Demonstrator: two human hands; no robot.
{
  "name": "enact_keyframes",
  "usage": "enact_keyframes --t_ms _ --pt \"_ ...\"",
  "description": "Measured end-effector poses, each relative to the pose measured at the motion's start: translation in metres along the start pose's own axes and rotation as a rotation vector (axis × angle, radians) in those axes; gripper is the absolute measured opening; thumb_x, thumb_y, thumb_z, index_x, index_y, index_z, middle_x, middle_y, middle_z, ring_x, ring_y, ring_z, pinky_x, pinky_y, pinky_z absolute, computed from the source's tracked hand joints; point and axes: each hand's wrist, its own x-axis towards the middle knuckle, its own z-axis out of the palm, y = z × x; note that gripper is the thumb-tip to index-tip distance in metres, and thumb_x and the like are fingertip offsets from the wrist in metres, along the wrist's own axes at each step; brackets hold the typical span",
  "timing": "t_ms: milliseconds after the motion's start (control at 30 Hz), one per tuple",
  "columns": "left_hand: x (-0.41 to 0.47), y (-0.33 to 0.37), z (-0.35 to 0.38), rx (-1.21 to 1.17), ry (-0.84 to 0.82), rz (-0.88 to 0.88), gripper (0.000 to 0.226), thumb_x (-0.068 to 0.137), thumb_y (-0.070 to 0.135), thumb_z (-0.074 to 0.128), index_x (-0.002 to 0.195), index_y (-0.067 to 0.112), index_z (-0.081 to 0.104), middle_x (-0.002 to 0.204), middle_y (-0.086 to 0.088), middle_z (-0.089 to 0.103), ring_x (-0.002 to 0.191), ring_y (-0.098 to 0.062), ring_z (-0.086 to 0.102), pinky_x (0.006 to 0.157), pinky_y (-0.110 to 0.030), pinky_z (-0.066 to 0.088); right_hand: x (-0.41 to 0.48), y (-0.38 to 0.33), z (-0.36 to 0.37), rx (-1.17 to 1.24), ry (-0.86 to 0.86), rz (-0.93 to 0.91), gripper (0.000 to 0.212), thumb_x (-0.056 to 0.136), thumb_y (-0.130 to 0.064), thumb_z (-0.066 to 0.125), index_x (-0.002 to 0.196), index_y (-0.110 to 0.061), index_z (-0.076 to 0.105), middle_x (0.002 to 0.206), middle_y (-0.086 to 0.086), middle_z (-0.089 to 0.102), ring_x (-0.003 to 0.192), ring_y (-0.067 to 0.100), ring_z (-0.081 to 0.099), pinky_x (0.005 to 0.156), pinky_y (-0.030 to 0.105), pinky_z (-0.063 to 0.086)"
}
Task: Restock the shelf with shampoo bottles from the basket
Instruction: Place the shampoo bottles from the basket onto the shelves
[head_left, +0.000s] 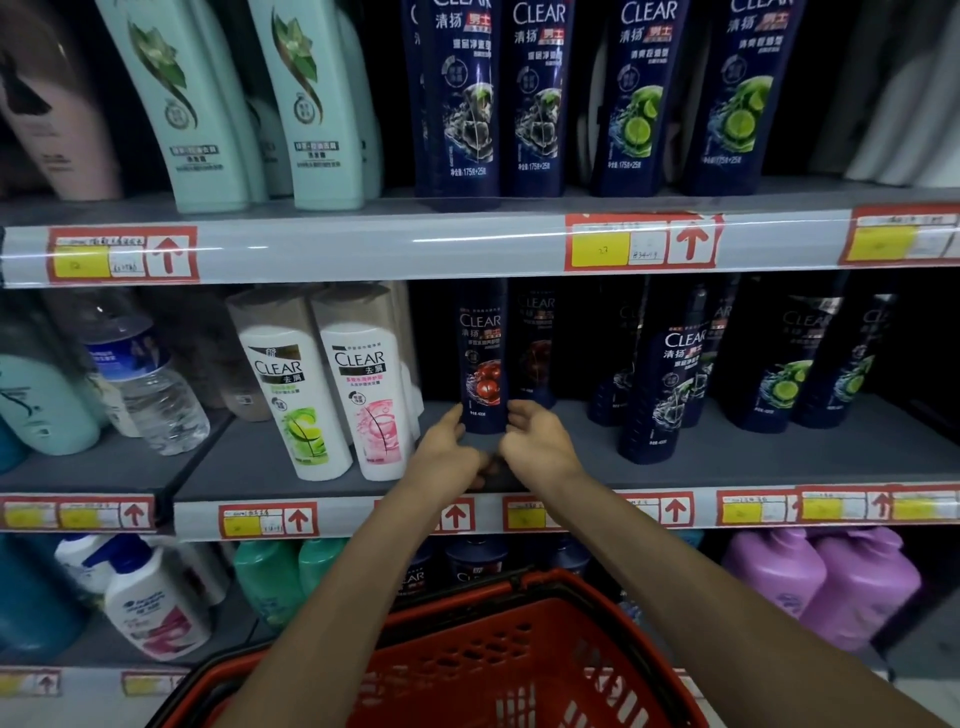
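Head view: a dark blue bottle with red fruit on its label stands upright on the middle shelf, set back from the front edge. The left hand and right hand reach in side by side and hold its foot between them, the fingers of each curved against their side of it. White bottles stand just to its left. Below the forearms sits the red basket.
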Motion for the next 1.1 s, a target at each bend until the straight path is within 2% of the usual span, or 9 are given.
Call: enact_keyframes --t_ms 100,233,367,433,533,733,833,967,1100 --pt "-0.011 0.004 -0.003 -0.045 0.005 -0.004 0.073 0.091 -0.01 0.061 0.153 0.018 0.034 0.141 -0.014 0.047 0.096 -0.007 0.056 0.072 -0.027 0.057 -0.006 0.002 -0.009 -0.09 -0.039 -0.031 0.062 0.085 0.003 0.06 0.145 -0.01 0.05 0.139 0.005 0.06 0.131 0.021 0.056 0.113 0.035 0.044" --pt "-0.027 0.009 -0.004 -0.003 0.01 0.026 0.073 0.092 0.001 0.066 0.153 0.021 0.034 0.136 -0.009 0.048 0.12 -0.024 0.057 0.081 -0.038 0.06 -0.024 0.0 -0.031 -0.21 -0.066 -0.081 0.066 0.083 -0.001 0.068 0.146 -0.017 0.051 0.14 0.004 0.058 0.132 0.021 0.054 0.111 0.037 0.046" --pt "-0.043 0.015 0.012 0.06 0.104 0.067 0.058 0.094 0.01 0.067 0.147 0.021 0.046 0.138 -0.011 0.053 0.116 -0.022 0.058 0.094 -0.044 0.056 -0.052 -0.006 -0.062 -0.229 -0.01 -0.15 0.05 0.083 0.001 0.064 0.13 -0.017 0.063 0.12 0.002 0.064 0.115 0.019 0.061 0.101 0.035 0.052" --pt "-0.055 0.023 0.025 0.068 0.146 0.101 0.045 0.095 0.016 0.066 0.137 0.021 0.053 0.134 -0.01 0.057 0.116 -0.022 0.059 0.099 -0.041 0.052 -0.067 -0.007 -0.082 -0.212 0.019 -0.165 0.044 0.082 0.001 0.062 0.122 -0.017 0.066 0.107 -0.003 0.064 0.104 0.017 0.063 0.095 0.033 0.054" --pt "-0.077 0.032 0.049 0.133 0.121 0.141 0.037 0.095 0.025 0.068 0.13 0.023 0.057 0.127 -0.005 0.061 0.113 -0.02 0.062 0.094 -0.032 0.05 -0.088 -0.005 -0.118 -0.219 0.06 -0.2 0.038 0.084 -0.002 0.062 0.119 -0.017 0.067 0.099 -0.009 0.062 0.097 0.015 0.063 0.093 0.032 0.054" --pt "-0.088 0.061 0.097 0.272 0.056 0.135 0.049 0.09 0.038 0.072 0.134 0.024 0.055 0.124 0.0 0.06 0.103 -0.011 0.062 0.089 -0.035 0.053 -0.106 -0.005 -0.179 -0.215 0.201 -0.234 0.033 0.087 0.001 0.051 0.107 -0.016 0.07 0.091 -0.008 0.065 0.088 0.01 0.063 0.088 0.033 0.056" --pt "-0.074 0.085 0.125 0.296 0.118 0.167 0.065 0.085 0.047 0.076 0.139 0.023 0.049 0.118 0.003 0.059 0.1 -0.011 0.059 0.082 -0.026 0.044 -0.109 0.002 -0.204 -0.25 0.237 -0.219 0.033 0.088 0.0 0.051 0.106 -0.017 0.072 0.092 -0.006 0.069 0.089 0.013 0.065 0.086 0.034 0.057" --pt "-0.042 0.103 0.162 0.216 0.213 0.15 0.087 0.072 0.049 0.086 0.142 0.019 0.044 0.116 0.002 0.064 0.103 -0.017 0.062 0.089 -0.032 0.052 -0.105 0.011 -0.236 -0.254 0.3 -0.191 0.03 0.088 -0.003 0.054 0.106 -0.018 0.073 0.091 -0.005 0.07 0.09 0.016 0.067 0.085 0.035 0.056" --pt "-0.018 0.104 0.183 0.232 0.327 0.142 0.059 0.066 0.048 0.088 0.111 0.026 0.056 0.111 0.004 0.071 0.097 -0.018 0.069 0.085 -0.037 0.058 -0.097 0.022 -0.255 -0.261 0.337 -0.182 0.028 0.09 -0.004 0.053 0.104 -0.019 0.072 0.084 -0.009 0.068 0.083 0.017 0.065 0.076 0.029 0.051"
